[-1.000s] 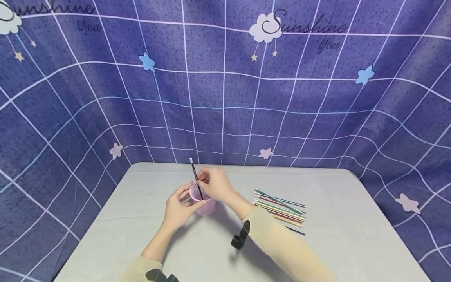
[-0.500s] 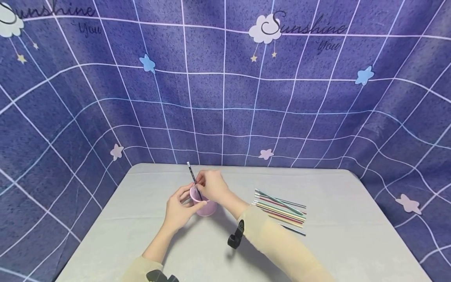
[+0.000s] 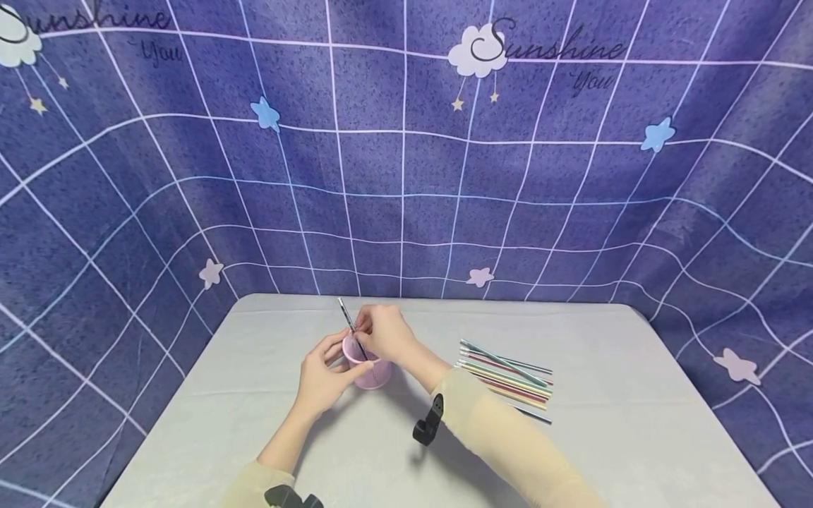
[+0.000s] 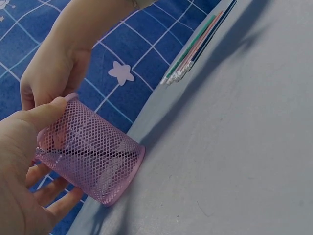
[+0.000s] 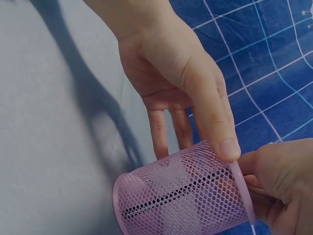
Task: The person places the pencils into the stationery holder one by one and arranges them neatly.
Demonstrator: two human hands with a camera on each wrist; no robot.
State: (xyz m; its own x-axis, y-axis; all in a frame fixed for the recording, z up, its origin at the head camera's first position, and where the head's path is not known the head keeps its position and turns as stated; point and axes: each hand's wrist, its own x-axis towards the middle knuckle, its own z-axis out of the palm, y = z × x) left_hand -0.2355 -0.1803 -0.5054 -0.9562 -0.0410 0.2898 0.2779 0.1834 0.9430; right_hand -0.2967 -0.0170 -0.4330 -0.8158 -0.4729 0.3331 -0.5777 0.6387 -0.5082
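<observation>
Blue-violet gridded cloth (image 3: 406,169) behind a pale worktop (image 3: 209,416). We list: one pink mesh cup (image 3: 373,377), upright, gripped between thumb and fingers by the left hand (image 3: 320,379), we judge to steady it. One dark pencil (image 3: 346,312), leaning inside the cup, pinched by the right hand (image 3: 389,333), presumably to control its tilt. Loose pencils (image 3: 514,382), lying rightward, seemingly grouped within our reach.
</observation>
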